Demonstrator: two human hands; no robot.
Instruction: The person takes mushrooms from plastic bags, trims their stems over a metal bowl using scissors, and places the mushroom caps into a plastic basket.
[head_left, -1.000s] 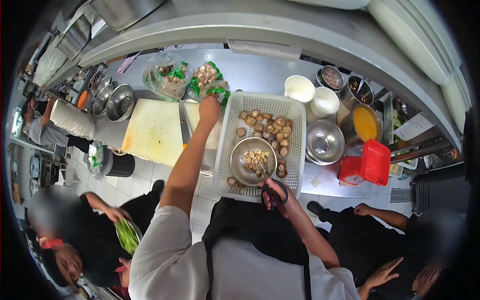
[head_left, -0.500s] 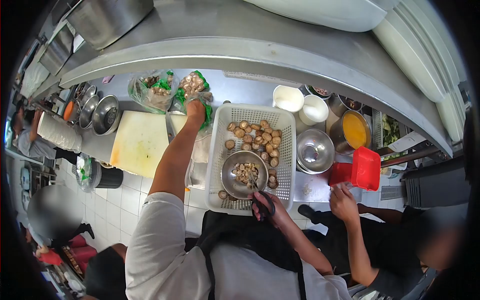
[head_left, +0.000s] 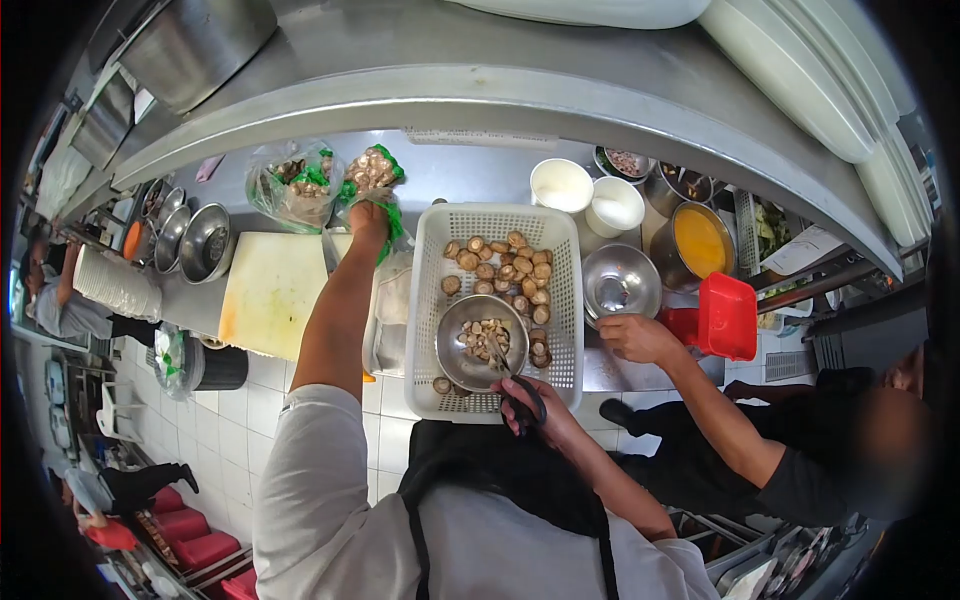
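Observation:
My left hand reaches into the green and clear plastic bag of mushrooms; its fingers are hidden by the plastic. My right hand is closed around the black handles of scissors, whose blades point into a steel bowl of cut mushroom pieces. That bowl stands in a white perforated basket, beside several whole brown mushrooms.
A white cutting board lies left of the basket. To the right are white tubs, stacked steel bowls, a pot of yellow liquid and a red container. A co-worker's hand is by the bowls. A shelf hangs overhead.
The view has shifted. A co-worker's hand at the right has come over the counter to the steel bowls. The co-worker with green vegetables has left view. My right hand keeps the scissors in the bowl.

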